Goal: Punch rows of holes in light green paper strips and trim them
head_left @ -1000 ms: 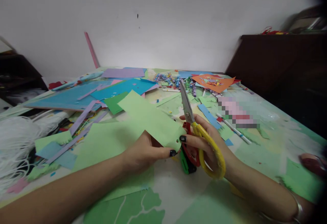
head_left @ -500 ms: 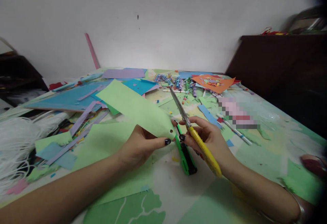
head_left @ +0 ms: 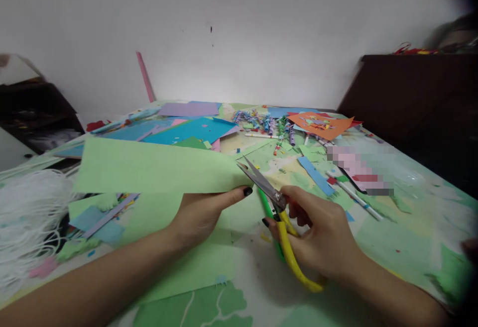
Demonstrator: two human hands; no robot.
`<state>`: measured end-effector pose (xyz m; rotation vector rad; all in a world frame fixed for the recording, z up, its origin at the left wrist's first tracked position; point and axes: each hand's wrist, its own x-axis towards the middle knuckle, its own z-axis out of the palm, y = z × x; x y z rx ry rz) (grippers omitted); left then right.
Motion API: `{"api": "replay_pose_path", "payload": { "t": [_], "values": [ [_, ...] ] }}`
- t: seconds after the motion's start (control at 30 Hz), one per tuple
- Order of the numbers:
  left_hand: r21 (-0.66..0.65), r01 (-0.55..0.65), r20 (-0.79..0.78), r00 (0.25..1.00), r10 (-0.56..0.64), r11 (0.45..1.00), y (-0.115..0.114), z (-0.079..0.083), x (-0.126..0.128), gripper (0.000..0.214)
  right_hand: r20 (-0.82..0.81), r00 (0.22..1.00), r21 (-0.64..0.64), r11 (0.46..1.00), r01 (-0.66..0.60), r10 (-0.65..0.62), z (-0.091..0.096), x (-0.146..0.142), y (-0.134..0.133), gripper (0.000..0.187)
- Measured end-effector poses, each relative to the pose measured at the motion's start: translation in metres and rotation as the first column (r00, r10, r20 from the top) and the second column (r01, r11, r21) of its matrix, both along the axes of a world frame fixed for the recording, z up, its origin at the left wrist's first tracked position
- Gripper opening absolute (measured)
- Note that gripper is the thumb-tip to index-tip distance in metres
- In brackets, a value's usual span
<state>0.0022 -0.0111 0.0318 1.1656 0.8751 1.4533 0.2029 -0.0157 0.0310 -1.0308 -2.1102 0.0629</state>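
Note:
A strip of light green paper (head_left: 157, 165) is pinched at its right end by my left hand (head_left: 203, 212), thumb on the near face. My right hand (head_left: 321, 222) grips a pair of scissors (head_left: 276, 197) with yellow handles. Their blades are parted and lie at the strip's right end; whether they touch the paper I cannot tell. Behind the scissors, partly hidden, is a green box cutter (head_left: 266, 200) on the table. Below my left hand lies a larger light green sheet (head_left: 179, 272).
White cord (head_left: 33, 217) lies heaped at the left. Blue sheets (head_left: 182, 130), curled paper pieces (head_left: 269, 123) and an orange sheet (head_left: 328, 127) with scraps lie at the back. A white stick (head_left: 360, 197) and a blue strip (head_left: 315, 175) are at the right.
The green strip has swung from slanting to nearly level, its far end moving left. The scissors have turned and opened, their tips now at the strip's right end.

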Motion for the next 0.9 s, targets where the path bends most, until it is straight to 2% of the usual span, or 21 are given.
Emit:
{"api": "replay_pose_path", "payload": {
  "t": [0.2,0.57,0.73,0.9],
  "values": [
    [-0.056,-0.157,-0.210,0.967,0.142,0.986,-0.004,0.004,-0.005,0.033,0.038,0.999,0.094,0.995,0.033,-0.037,-0.005,0.000,0.003,0.028],
    [-0.099,-0.237,-0.391,0.903,0.181,0.966,-0.010,0.025,-0.004,0.005,0.047,0.998,0.218,0.976,0.025,-0.036,-0.009,0.002,0.005,0.022],
    [-0.063,-0.236,-0.365,0.910,0.198,0.970,-0.008,0.017,-0.007,0.013,0.054,0.998,0.164,0.986,0.032,-0.041,-0.007,0.003,0.004,0.026],
    [-0.073,-0.311,-0.366,0.892,0.265,0.948,-0.005,0.011,-0.010,0.017,0.063,0.998,0.182,0.983,0.004,-0.015,-0.006,0.004,0.007,0.030]
  ]
}}
